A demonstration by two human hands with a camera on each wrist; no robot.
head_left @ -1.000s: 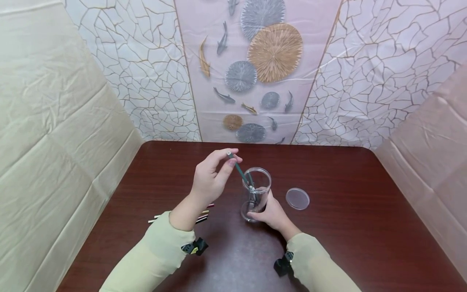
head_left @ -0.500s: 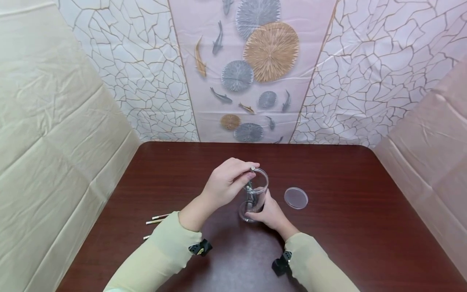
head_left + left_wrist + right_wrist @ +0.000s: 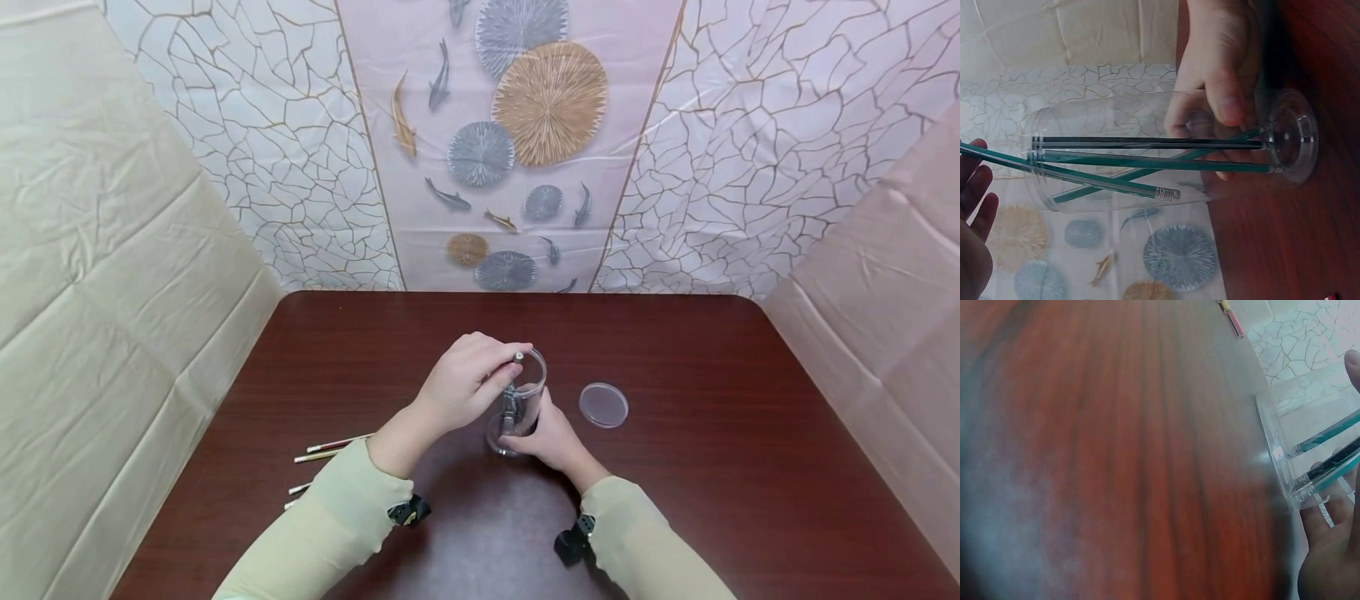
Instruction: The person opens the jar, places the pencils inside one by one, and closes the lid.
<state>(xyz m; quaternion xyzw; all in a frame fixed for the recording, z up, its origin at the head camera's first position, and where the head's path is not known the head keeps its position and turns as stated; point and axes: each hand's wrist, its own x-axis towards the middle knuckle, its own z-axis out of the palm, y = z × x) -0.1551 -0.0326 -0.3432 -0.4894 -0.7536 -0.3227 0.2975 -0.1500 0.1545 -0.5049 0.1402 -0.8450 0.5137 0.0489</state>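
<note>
My left hand [image 3: 468,382] is at the mouth of a clear plastic jar [image 3: 534,398], pinching a green pencil [image 3: 1007,159] near its upper end. In the left wrist view this pencil slants into the jar, its metal-banded end partway down inside. Two more green pencils and a black pencil [image 3: 1147,143] stand in the jar, reaching its bottom. My right hand [image 3: 553,437] grips the jar low on its side, fingers wrapped behind the wall. The jar stands upright on the table, and the right wrist view catches its base beside the pencil ends.
A round clear lid [image 3: 603,406] lies on the table to the right of the jar. Several loose pencils [image 3: 322,456] lie at the left, partly covered by the left sleeve. Patterned cloth [image 3: 487,233] hangs behind the dark wooden table [image 3: 712,467].
My left hand has moved right and down to the jar's rim, lowering the green pencil into it. The right hand keeps its grip on the jar. More of the loose pencils show.
</note>
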